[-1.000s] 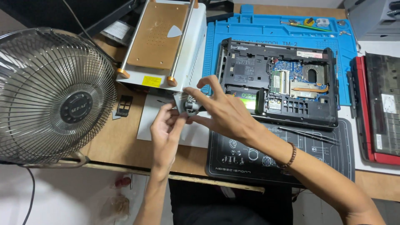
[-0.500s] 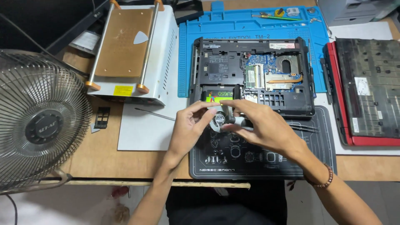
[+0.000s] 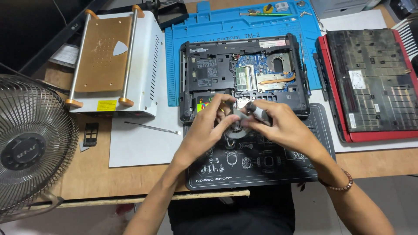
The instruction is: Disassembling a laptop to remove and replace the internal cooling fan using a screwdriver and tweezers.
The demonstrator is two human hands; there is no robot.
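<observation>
Both my hands hold a small round laptop cooling fan (image 3: pixel 238 125) over the black work mat (image 3: pixel 270 167). My left hand (image 3: pixel 204 130) grips its left side with fingers curled over the top. My right hand (image 3: pixel 278 126) grips its right side, where a grey part sticks out between thumb and fingers. Just behind the hands lies an opened black laptop base (image 3: pixel 244 74) with its blue circuit board and copper heat pipe exposed. Much of the fan is hidden by my fingers.
A blue repair mat (image 3: pixel 183 48) lies under the laptop base. A white heating plate machine (image 3: pixel 115 65) stands at the left, a metal desk fan (image 3: pixel 30 143) at the far left. A red-edged laptop cover (image 3: pixel 374 82) lies at the right. A thin metal tool (image 3: pixel 152 127) rests on white paper.
The hands carried the small fan from beside the white machine rightward to the black mat in front of the laptop base. The view shifted right with them.
</observation>
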